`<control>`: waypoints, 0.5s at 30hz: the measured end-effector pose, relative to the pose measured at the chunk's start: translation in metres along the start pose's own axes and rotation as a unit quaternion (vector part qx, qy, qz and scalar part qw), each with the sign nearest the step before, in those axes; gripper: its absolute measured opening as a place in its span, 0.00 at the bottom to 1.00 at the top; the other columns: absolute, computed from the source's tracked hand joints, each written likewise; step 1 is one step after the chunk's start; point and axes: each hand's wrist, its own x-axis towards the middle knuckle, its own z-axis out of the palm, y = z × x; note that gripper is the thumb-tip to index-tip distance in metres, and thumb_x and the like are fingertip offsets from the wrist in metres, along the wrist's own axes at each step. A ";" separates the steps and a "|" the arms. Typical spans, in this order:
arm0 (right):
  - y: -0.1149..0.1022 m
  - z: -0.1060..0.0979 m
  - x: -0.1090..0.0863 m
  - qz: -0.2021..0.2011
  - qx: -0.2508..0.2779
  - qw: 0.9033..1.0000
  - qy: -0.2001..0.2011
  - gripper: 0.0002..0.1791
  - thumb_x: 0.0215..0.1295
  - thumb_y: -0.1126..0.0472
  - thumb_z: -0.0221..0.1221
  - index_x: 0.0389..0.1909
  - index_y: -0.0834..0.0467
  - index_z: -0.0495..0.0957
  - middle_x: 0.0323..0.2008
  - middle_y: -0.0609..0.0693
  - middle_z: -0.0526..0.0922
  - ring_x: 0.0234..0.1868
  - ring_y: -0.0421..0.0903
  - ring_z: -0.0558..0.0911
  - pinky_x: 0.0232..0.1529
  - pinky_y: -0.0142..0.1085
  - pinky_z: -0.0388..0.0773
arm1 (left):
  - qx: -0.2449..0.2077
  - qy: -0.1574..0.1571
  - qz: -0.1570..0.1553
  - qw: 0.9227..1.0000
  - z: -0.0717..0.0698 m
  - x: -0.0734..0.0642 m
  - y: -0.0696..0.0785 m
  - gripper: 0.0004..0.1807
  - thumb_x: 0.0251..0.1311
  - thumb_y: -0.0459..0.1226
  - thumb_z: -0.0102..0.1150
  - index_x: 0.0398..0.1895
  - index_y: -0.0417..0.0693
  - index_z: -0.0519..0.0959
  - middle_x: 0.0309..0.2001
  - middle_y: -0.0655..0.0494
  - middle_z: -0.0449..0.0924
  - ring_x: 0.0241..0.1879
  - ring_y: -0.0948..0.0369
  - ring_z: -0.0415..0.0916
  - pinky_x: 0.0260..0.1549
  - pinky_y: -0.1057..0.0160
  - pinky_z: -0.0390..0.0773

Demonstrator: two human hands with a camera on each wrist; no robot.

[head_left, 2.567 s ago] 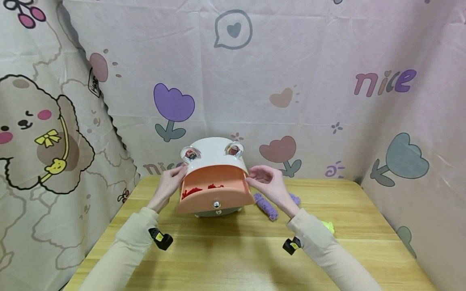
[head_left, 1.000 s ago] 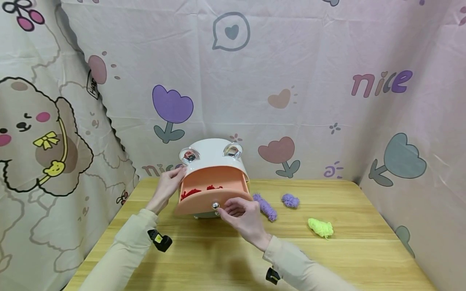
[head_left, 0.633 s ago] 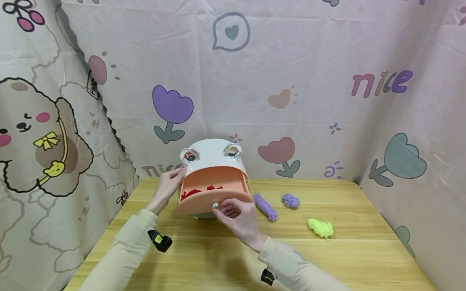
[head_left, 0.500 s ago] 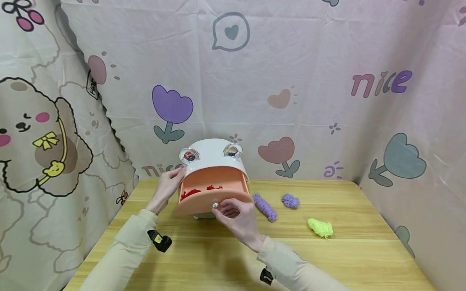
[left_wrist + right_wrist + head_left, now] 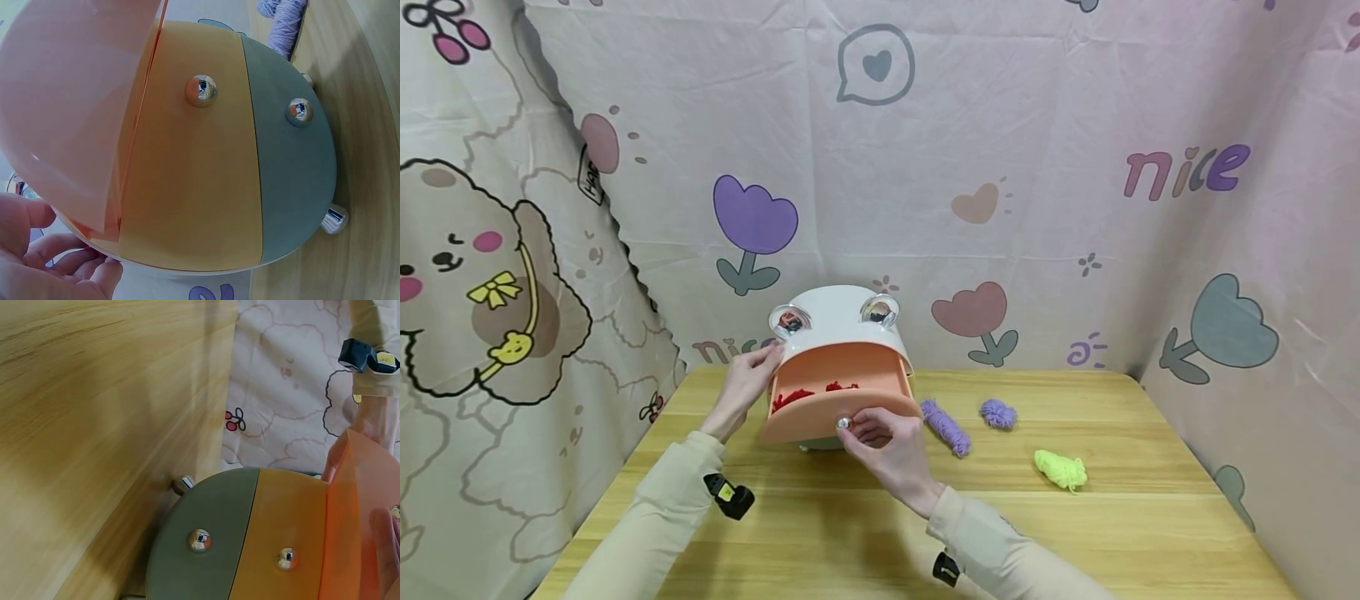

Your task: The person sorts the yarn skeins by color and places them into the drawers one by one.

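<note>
Rear + sides are filled by a printed backdrop cloth [image 5: 1037, 83], w/ tulips, hearts, a bear & "nice" lettering. In front, a wood-grain counter [image 5: 1112, 542] is seen. Toward its rear, L of ctr, a white-topped box [image 5: 838, 312] is stood upright on small metal feet. Its peach top drawer [image 5: 805, 421] is pulled well out; the orange mid drawer [image 5: 187, 169] & grey-green btm drawer [image 5: 290, 181] are closed, each fitted w/ a shiny pull.

The R hand [image 5: 891, 450] is placed at the front of the top drawer, its knob being pinched btwn thumb & fingers. The L hand [image 5: 745, 387] is laid at the box's L side, fingers bent & touching; whether it's firmly gripped can't be told. Two shiny round eyes [image 5: 879, 310] are mounted up top.

Just R of the box, a long purple yarn bundle [image 5: 947, 428] is laid at a slant; a lime yarn bundle [image 5: 1061, 471] is set farther R, nearer the front. A black cam [image 5: 730, 496] is worn on each wrist. Red yarn [image 5: 793, 398] is partly seen inside the top drawer. A short purple yarn bundle [image 5: 999, 414] is left btwn the other two, farther back. Smallest: the top drawer's silver knob [image 5: 844, 423], partly covered by the R hand.
</note>
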 end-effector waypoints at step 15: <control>0.005 0.001 0.011 0.043 0.011 0.999 0.005 0.05 0.58 0.68 0.70 0.31 0.64 0.83 0.26 0.56 0.89 0.25 0.42 0.87 0.28 0.28 0.86 | -0.005 -0.003 0.000 1.000 0.000 -0.001 0.000 0.31 0.78 0.48 0.45 0.74 0.37 0.63 0.77 0.43 0.58 0.78 0.43 0.53 0.75 0.44 0.61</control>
